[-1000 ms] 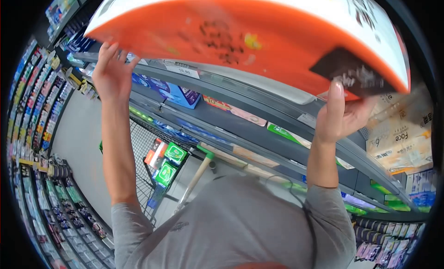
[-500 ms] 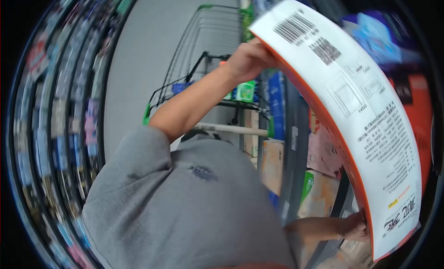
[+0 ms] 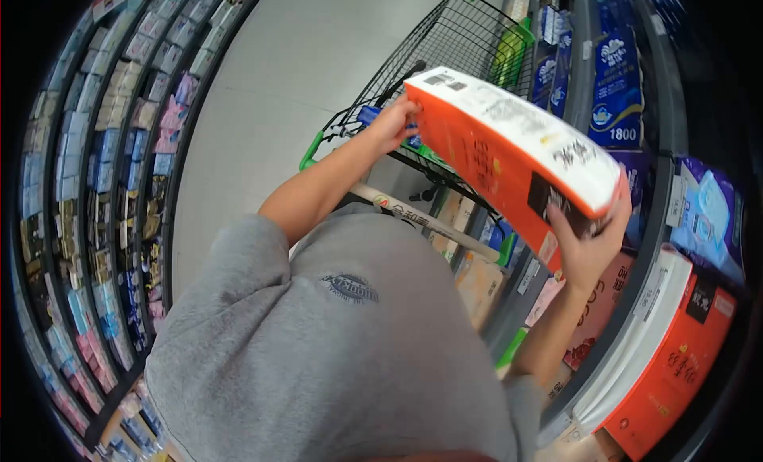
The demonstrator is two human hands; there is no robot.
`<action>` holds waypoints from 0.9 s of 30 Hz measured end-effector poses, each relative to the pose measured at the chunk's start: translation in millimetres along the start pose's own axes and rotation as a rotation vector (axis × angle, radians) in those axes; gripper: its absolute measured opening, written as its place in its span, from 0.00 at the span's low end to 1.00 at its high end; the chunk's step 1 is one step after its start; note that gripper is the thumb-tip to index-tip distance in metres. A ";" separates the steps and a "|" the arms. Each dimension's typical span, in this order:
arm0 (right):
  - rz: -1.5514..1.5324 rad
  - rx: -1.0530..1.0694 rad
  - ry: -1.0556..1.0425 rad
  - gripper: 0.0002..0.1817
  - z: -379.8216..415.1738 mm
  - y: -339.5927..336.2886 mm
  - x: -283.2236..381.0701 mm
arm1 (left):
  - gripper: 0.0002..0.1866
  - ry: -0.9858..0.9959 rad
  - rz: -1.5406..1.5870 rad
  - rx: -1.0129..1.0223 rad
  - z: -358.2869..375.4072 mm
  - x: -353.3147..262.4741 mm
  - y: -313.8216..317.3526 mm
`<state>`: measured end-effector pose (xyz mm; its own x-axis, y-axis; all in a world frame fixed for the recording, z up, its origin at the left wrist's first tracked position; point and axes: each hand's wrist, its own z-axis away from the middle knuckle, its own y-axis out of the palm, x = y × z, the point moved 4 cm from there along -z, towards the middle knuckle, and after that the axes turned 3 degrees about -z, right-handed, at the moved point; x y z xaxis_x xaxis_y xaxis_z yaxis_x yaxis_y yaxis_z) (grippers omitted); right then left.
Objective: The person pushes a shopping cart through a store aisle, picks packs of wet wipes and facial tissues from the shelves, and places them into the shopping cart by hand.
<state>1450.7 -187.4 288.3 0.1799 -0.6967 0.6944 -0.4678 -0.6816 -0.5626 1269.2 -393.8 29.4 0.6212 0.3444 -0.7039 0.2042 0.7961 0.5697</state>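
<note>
1. Nearest is the person's grey shirt (image 3: pixel 334 343), with both bare arms reaching forward beyond it.

2. The right hand (image 3: pixel 594 235) grips one end of an orange and white pack (image 3: pixel 469 161). Its thumb lies across the dark label on the orange face, while the fingers spread around the end, so the hand is wide around the pack.

3. The left hand (image 3: pixel 393 124) holds the opposite end, its fingers bent against the corner; some fingertips are hidden, and I cannot tell how firmly they press.

4. The pack is held up between the two hands, slanting, white printed side uppermost. It lies across the view of the cart and the nearby shelf; whether it is directly above the basket I cannot tell.

5. The step in hand looks like carrying the pack with a hand at each end. Moving it further would call for both grips kept, the ends brought level, and clearance over the cart handle (image 3: pixel 433 222) and the basket's edge.

6. Past the handle is the wire shopping cart (image 3: pixel 461 44), with a blue item (image 3: pixel 369 114) partly visible in it.

7. On the right-hand shelf sits a similar orange pack (image 3: pixel 675 366); farther along stands a blue pack (image 3: pixel 618 88). Across the pale floor (image 3: pixel 238 88), racks (image 3: pixel 103 184) of small goods line the left.
</note>
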 end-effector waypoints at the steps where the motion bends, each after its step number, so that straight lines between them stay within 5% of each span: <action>1: 0.009 -0.001 -0.025 0.48 -18.0 16.7 1.3 | 0.28 0.035 -0.009 0.028 -6.8 -5.7 -9.3; 6: 0.222 0.112 -0.207 0.45 -107.7 100.4 -35.0 | 0.28 0.012 -0.109 -0.030 -5.9 -40.7 -45.5; 9: 0.371 0.141 -0.248 0.44 -140.7 151.4 -55.2 | 0.17 0.286 -0.761 -0.260 3.9 -59.9 -76.2; 14: 0.504 0.216 -0.175 0.44 -173.1 203.1 -89.3 | 0.16 0.489 -1.459 -0.523 66.9 -43.5 -125.2; 20: 0.546 0.330 -0.284 0.46 -175.8 260.7 -143.0 | 0.16 0.317 -1.392 -0.571 107.7 -25.0 -137.4; 27: 0.545 0.448 -0.204 0.45 -150.5 335.8 -196.8 | 0.17 0.387 -1.485 -0.496 103.2 -27.9 -134.5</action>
<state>1128.0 -245.5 30.1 0.2006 -0.9609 0.1911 -0.1459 -0.2222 -0.9640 1302.5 -561.9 16.2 -0.1269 -0.8017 -0.5841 0.1208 0.5720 -0.8113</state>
